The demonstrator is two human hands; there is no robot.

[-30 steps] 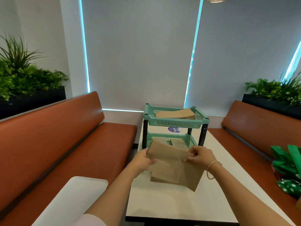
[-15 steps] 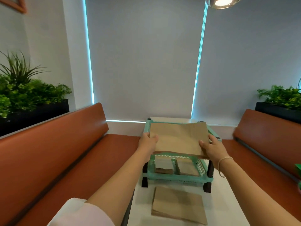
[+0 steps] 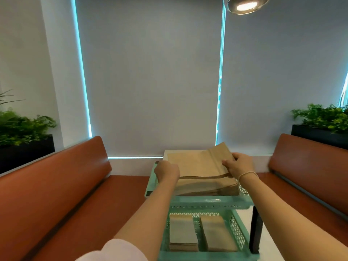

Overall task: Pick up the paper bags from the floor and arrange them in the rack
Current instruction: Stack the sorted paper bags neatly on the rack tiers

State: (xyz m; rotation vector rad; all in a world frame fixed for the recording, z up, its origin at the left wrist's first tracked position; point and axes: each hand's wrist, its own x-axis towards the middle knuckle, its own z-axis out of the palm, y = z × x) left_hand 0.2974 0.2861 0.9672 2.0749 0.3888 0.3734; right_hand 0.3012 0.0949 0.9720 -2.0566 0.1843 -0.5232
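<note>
I had the top paper bag [image 3: 199, 164] lying flat on the stack in the rack [image 3: 207, 203] upper tray — long axis across, my left hand [image 3: 166, 171] and right hand [image 3: 238, 164] pinching opposite edges, equally near.

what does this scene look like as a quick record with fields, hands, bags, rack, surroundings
left hand: grips the left edge of the top paper bag
right hand: grips the same bag's right side
top tier: stack of large paper bags in the green rack
lower tier: two stacks of smaller bags side by side
rack support: white table
surroundings: orange benches both sides, planters, grey blinds, ceiling lamp
</note>
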